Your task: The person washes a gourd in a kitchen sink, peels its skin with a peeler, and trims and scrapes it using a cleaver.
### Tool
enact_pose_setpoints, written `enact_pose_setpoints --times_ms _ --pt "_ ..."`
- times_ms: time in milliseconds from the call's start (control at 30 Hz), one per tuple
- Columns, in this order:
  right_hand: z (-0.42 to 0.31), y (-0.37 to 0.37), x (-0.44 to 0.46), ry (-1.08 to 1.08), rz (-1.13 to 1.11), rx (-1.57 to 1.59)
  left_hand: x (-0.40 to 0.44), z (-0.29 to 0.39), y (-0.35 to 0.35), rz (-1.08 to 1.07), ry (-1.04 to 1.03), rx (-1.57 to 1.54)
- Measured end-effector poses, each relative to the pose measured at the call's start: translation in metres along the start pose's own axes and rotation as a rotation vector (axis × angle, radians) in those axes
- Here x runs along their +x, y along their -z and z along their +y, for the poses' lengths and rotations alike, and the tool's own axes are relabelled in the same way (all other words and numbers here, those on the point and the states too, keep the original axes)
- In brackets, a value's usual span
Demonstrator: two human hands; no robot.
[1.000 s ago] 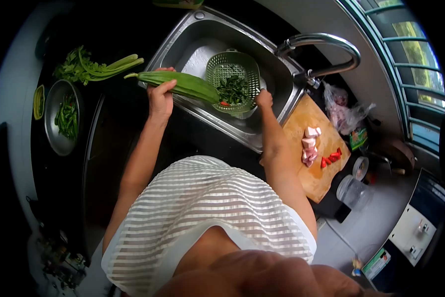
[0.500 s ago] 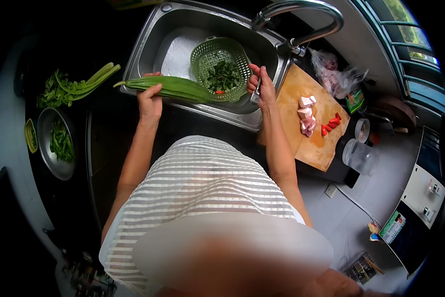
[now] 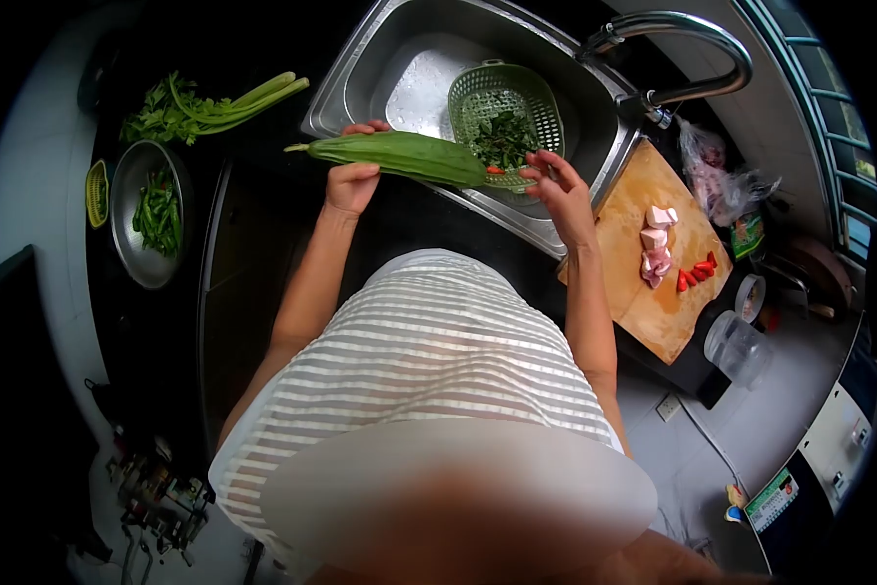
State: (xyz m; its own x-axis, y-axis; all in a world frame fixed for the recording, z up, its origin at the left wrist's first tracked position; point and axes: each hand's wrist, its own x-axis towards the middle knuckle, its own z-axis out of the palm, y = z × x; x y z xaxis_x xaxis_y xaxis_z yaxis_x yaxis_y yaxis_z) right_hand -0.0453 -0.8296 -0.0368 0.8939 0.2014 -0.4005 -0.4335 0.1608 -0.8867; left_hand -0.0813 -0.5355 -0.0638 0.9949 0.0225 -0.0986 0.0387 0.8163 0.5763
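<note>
Right hand (image 3: 563, 198) has moved closer to the blunt end of the green gourd (image 3: 409, 158), whether gripping anything I cannot tell, while the left hand (image 3: 354, 184) clasps it, whole and uncut, over the edge of the sink (image 3: 417, 90), and meat pieces (image 3: 654, 239) lie already cut.

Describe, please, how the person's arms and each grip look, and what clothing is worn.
The left arm and right arm have bare forearms, without watch or bracelet visible. The left grip and right grip are ungloved hands. The top has white and greyish stripes.
</note>
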Motion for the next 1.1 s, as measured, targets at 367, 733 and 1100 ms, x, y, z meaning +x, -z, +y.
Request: enact_pose_setpoints --times_ms 367,733,1100 --pt "0.012 -0.025 -0.002 0.026 -0.051 0.136 0.022 -0.008 -0.018 0.232 -0.15 -0.015" --pt "0.021 -0.007 0.015 0.128 -0.034 -0.05 0.078 -0.01 -0.063 0.136 -0.151 0.027" --pt "-0.067 -0.052 0.054 0.526 -0.094 -0.546 0.101 -0.008 -0.105 -0.028 -0.213 0.177"
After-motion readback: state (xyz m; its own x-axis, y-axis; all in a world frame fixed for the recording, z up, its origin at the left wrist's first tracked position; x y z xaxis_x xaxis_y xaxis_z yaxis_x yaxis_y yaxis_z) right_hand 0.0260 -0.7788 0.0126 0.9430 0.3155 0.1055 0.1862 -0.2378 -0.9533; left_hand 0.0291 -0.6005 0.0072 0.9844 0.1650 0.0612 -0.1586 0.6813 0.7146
